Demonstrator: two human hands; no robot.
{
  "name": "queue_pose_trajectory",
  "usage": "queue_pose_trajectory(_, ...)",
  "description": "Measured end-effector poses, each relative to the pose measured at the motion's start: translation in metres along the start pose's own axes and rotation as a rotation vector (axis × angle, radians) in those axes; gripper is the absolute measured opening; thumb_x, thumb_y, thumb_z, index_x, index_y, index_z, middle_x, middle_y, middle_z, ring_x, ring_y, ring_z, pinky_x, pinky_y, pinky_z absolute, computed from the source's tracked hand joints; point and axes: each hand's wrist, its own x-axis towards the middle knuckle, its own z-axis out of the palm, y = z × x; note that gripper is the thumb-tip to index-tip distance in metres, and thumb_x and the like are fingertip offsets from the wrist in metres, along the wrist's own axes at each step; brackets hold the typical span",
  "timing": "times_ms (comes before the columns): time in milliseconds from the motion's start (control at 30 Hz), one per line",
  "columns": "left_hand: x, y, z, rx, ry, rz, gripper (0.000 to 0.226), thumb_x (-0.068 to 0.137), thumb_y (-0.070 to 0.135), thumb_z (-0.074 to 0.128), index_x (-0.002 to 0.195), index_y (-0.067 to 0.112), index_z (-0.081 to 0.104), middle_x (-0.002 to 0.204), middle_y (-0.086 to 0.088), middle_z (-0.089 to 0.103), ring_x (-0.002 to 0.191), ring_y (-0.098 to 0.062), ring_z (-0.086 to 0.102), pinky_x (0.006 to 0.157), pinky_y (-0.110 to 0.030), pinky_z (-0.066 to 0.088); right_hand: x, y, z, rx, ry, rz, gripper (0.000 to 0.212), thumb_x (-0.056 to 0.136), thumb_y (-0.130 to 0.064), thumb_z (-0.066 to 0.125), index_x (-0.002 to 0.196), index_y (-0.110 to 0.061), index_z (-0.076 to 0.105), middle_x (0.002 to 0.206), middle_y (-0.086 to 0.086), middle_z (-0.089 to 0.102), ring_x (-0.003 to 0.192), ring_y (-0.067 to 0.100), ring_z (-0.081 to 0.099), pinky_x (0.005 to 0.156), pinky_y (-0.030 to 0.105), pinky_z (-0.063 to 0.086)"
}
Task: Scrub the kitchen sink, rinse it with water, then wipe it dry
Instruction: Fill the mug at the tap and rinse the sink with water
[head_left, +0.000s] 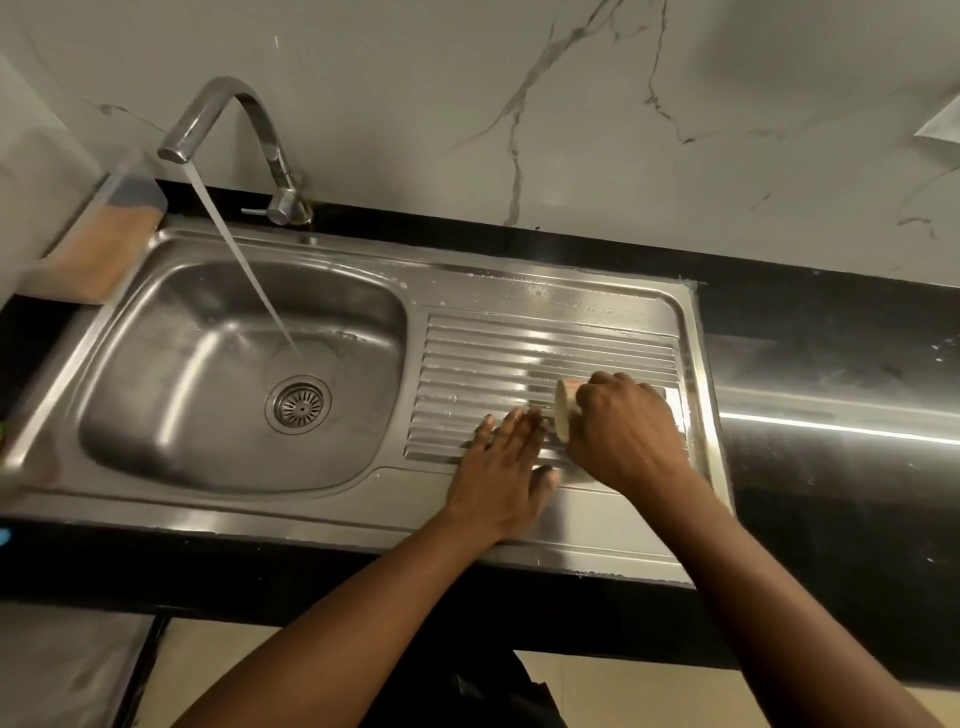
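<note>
head view: the right hand (623, 431) curls round a pale round object (562, 413), mostly hidden and hard to identify, on the sink's ribbed drainboard (519, 353). the left hand (498, 467) lies flat just beside it, fingers straight, slightly spread. the tap (228, 104) runs into the basin (182, 389), well apart at left.

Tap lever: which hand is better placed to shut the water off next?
Probably left. The left hand lies flat and free on the drainboard, nearer the tap lever; the right hand grips a pale round object.
</note>
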Motion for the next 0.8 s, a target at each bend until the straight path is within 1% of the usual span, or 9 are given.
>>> queue_pose_trajectory(100, -0.017, -0.026, 0.001, 0.014, 0.043, -0.088, 0.073, 0.107, 0.056, 0.017, 0.167, 0.018, -0.002, 0.174, -0.001, -0.011, 0.161, -0.018, -0.012, 0.130, -0.046, -0.004, 0.006, -0.020, 0.003, -0.013, 0.029, -0.096, 0.020, 0.085, -0.027, 0.061, 0.093, -0.013, 0.074, 0.096, 0.004, 0.070, 0.092, 0.027, 0.065, 0.081, 0.036, 0.048)
queue_pose_trajectory(167, -0.031, -0.044, 0.000, 0.014, 0.058, -0.160, 0.072, 0.107, 0.055, 0.014, 0.165, 0.020, -0.011, 0.172, 0.000, -0.020, 0.159, -0.018, -0.018, 0.130, -0.045, -0.007, 0.008, -0.026, 0.005, -0.006, 0.046, -0.125, 0.019, 0.084, -0.026, 0.062, 0.092, -0.015, 0.074, 0.094, 0.003, 0.070, 0.090, 0.026, 0.065, 0.080, 0.036, 0.048)
queue_pose_trajectory(233, -0.043, -0.060, -0.003, -0.002, 0.076, -0.228, 0.072, 0.107, 0.056, 0.012, 0.164, 0.021, -0.014, 0.170, 0.001, -0.024, 0.158, -0.016, -0.022, 0.129, -0.042, -0.010, 0.010, -0.030, 0.005, 0.024, 0.082, -0.136, 0.017, 0.085, -0.026, 0.064, 0.090, -0.014, 0.075, 0.092, 0.002, 0.069, 0.087, 0.026, 0.064, 0.076, 0.036, 0.049)
queue_pose_trajectory(333, -0.056, -0.084, -0.007, -0.044, 0.096, -0.319, 0.074, 0.105, 0.058, 0.009, 0.165, 0.019, -0.012, 0.172, -0.001, -0.021, 0.158, -0.017, -0.020, 0.129, -0.040, -0.008, 0.013, -0.031, 0.005, 0.070, 0.137, -0.126, 0.017, 0.087, -0.026, 0.065, 0.088, -0.012, 0.074, 0.089, 0.002, 0.068, 0.085, 0.026, 0.063, 0.068, 0.034, 0.046)
queue_pose_trajectory(400, -0.062, -0.097, -0.009, -0.084, 0.096, -0.364, 0.077, 0.104, 0.059, 0.009, 0.165, 0.016, -0.010, 0.173, -0.004, -0.017, 0.159, -0.017, -0.015, 0.130, -0.039, -0.003, 0.014, -0.030, 0.006, 0.105, 0.146, -0.104, 0.018, 0.092, -0.028, 0.061, 0.089, -0.014, 0.073, 0.092, 0.000, 0.066, 0.088, 0.024, 0.061, 0.061, 0.031, 0.041)
queue_pose_trajectory(500, -0.071, -0.111, -0.013, -0.098, 0.086, -0.362, 0.078, 0.103, 0.058, 0.009, 0.166, 0.014, -0.002, 0.174, -0.005, -0.008, 0.161, -0.018, -0.008, 0.130, -0.038, -0.001, 0.018, -0.034, 0.007, 0.190, 0.141, -0.062, 0.021, 0.097, -0.030, 0.058, 0.095, -0.015, 0.071, 0.099, -0.002, 0.064, 0.093, 0.023, 0.059, 0.056, 0.033, 0.048)
queue_pose_trajectory(600, -0.079, -0.123, -0.020, -0.119, 0.077, -0.354, 0.074, 0.107, 0.055, 0.014, 0.166, 0.013, 0.001, 0.175, -0.005, -0.004, 0.161, -0.019, -0.006, 0.129, -0.036, 0.000, 0.026, -0.044, 0.008, 0.371, 0.107, 0.030, 0.022, 0.099, -0.031, 0.059, 0.100, -0.013, 0.071, 0.102, -0.001, 0.064, 0.088, 0.024, 0.060, 0.060, 0.034, 0.048)
queue_pose_trajectory(700, -0.086, -0.142, -0.033, -0.153, 0.091, -0.368, 0.079, 0.102, 0.058, 0.009, 0.166, 0.012, 0.006, 0.175, -0.006, 0.001, 0.161, -0.019, -0.003, 0.129, -0.036, 0.002, 0.039, -0.064, 0.002, 0.634, 0.073, 0.129, 0.026, 0.101, -0.034, 0.059, 0.098, -0.011, 0.070, 0.099, 0.001, 0.066, 0.083, 0.021, 0.063, 0.064, 0.036, 0.052)
queue_pose_trajectory(800, -0.092, -0.162, -0.056, -0.213, 0.125, -0.377, 0.080, 0.101, 0.057, 0.011, 0.166, 0.012, 0.011, 0.175, -0.007, 0.005, 0.161, -0.020, 0.001, 0.130, -0.037, 0.007, 0.052, -0.092, -0.005, 0.840, 0.024, 0.192, 0.023, 0.102, -0.035, 0.059, 0.089, -0.017, 0.066, 0.087, -0.005, 0.065, 0.074, 0.007, 0.061, 0.057, 0.024, 0.043)
